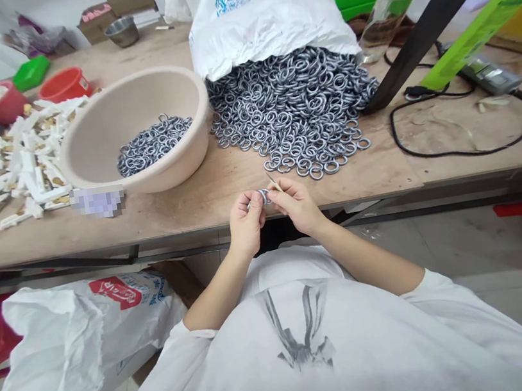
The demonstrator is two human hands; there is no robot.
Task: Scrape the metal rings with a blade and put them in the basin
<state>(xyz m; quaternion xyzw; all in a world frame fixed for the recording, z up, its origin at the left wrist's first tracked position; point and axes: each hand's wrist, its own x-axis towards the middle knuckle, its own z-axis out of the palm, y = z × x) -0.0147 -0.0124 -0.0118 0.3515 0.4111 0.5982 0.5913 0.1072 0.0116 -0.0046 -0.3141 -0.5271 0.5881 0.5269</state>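
At the table's front edge, my left hand [246, 220] pinches a grey ring [264, 196] between thumb and fingers. My right hand [295, 203] meets it from the other side, its fingers closed around a thin pointed tool [275, 184] with a pale handle; the tool's exact kind is not clear. The right fingertips touch the ring or lie right beside it. Just beyond my hands spreads a heap of grey rings [298, 112], spilling from the mouth of a white sack [267, 33]. To the left, a beige basin [142, 180] holds many more such rings [157, 144].
White plastic pieces [28, 163] are piled left of the basin, with a red bowl [65, 86] behind. A dark bar [439, 15] slants down on the right, near a bottle [392, 2] and a black cable [473, 153]. Another white sack [81, 337] stands below the table.
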